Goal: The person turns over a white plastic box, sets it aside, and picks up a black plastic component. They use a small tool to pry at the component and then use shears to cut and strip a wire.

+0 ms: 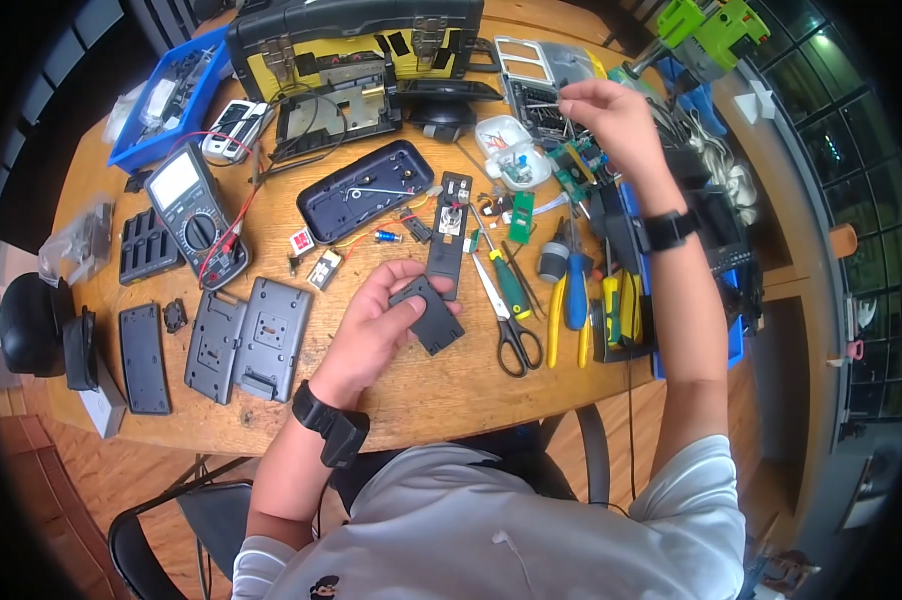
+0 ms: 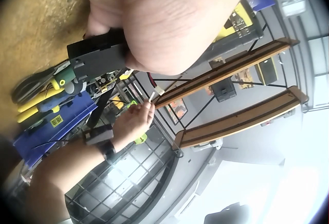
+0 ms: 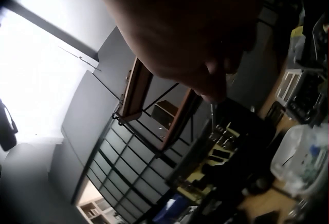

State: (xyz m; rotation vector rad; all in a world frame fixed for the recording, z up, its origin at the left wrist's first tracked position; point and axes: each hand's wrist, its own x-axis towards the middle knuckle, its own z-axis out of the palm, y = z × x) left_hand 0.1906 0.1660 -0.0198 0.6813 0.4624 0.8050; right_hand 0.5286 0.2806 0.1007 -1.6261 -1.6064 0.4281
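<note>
In the head view my left hand grips a flat black plastic part, thumb across its upper face, above the table's near side. The left wrist view shows that black part beneath the palm. My right hand is raised at the back right, over a case of small bits. Its fingertips pinch a thin metal rod, seen in the right wrist view as a narrow shaft below the dark hand. What tip the rod has, I cannot tell.
Scissors, a blue-handled screwdriver and yellow-handled pliers lie right of my left hand. Behind it are a long black part and a dark tray. A multimeter and grey plates lie left. A toolbox stands behind.
</note>
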